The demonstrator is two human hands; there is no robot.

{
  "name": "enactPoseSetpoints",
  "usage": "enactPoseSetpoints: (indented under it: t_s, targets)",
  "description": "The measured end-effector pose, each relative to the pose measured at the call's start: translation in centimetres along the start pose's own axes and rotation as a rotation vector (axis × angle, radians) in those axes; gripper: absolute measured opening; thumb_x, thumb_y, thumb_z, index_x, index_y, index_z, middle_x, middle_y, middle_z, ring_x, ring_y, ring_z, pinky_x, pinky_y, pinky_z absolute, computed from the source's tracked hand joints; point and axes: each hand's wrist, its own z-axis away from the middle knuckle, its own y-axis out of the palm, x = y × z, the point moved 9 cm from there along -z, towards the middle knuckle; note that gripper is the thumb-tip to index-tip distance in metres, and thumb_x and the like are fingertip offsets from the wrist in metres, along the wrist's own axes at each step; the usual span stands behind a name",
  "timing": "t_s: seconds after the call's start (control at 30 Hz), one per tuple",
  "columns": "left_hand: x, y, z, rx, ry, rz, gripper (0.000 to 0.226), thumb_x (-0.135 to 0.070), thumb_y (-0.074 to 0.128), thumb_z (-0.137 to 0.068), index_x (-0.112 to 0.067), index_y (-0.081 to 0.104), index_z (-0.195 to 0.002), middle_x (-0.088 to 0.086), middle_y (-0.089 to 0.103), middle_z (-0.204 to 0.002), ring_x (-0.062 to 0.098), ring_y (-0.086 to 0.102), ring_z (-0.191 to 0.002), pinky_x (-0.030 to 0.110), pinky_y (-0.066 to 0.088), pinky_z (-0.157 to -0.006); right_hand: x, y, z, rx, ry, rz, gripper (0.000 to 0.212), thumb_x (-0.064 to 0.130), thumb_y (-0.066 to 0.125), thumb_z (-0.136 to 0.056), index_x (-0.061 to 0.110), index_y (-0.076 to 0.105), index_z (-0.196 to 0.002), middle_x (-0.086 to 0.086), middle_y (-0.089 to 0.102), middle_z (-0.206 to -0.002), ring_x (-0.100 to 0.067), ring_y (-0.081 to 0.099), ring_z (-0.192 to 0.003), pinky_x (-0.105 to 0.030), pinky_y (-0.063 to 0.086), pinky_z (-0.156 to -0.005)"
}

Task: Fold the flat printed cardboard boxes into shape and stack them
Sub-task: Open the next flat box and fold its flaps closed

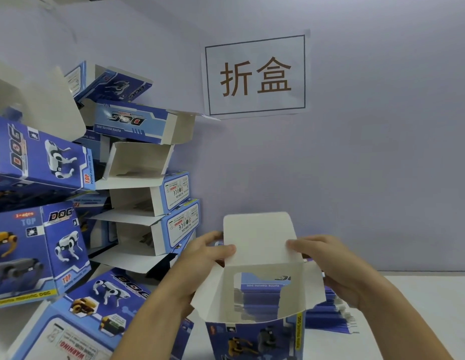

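I hold a blue printed cardboard box (pixel 254 333), opened into shape, upright in front of me with its white inside and a cut-out window showing. Its white top flap (pixel 260 237) stands up. My left hand (pixel 202 253) pinches the flap's left edge, thumb on the near face. My right hand (pixel 330 258) pinches the flap's right edge the same way. A stack of flat blue boxes (pixel 327 313) lies on the table behind the held box, partly seen through the window. A pile of folded boxes (pixel 137 178) rises at the left.
The folded boxes lean against the pale wall, some tilted, with open flaps sticking out to the right. More folded boxes (pixel 78 320) lie at the lower left. A paper sign (pixel 254 76) hangs on the wall. White table (pixel 421 294) shows at the right.
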Motion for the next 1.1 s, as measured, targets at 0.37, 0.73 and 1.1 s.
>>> enactPoseSetpoints:
  t_s: [0.37, 0.73, 1.1]
  targets:
    - [-5.3, -0.2, 1.9, -0.111, 0.5, -0.037, 0.022, -0.011, 0.066, -0.093, -0.032, 0.073, -0.091, 0.001, 0.078, -0.09, 0.02, 0.076, -0.079, 0.022, 0.058, -0.064, 5.7, -0.7, 2.4, -0.162, -0.492, -0.115, 0.009, 0.026, 0.069, -0.092, 0.027, 0.075, -0.099, 0.011, 0.077, -0.087, -0.007, 0.072, -0.077, -0.016, 0.054, -0.058]
    - [-6.3, 1.0, 3.0, -0.09, 0.591, -0.033, 0.018, -0.023, 0.073, -0.083, -0.039, 0.073, -0.091, -0.004, 0.077, -0.094, 0.016, 0.075, -0.085, 0.024, 0.059, -0.064, 7.0, -0.2, 3.6, -0.073, -0.601, -0.154, 0.017, 0.017, 0.075, -0.085, 0.032, 0.074, -0.095, 0.0, 0.078, -0.088, -0.02, 0.075, -0.075, -0.028, 0.058, -0.056]
    - [-6.8, 0.7, 3.7, -0.157, 0.703, -0.033, 0.037, -0.003, 0.072, -0.085, -0.04, 0.078, -0.084, -0.002, 0.078, -0.081, 0.012, 0.074, -0.073, 0.024, 0.06, -0.063, 7.5, -0.1, 3.8, -0.089, -0.652, -0.26, 0.028, 0.007, 0.077, -0.079, 0.034, 0.08, -0.086, -0.001, 0.078, -0.084, -0.019, 0.074, -0.067, -0.026, 0.057, -0.055]
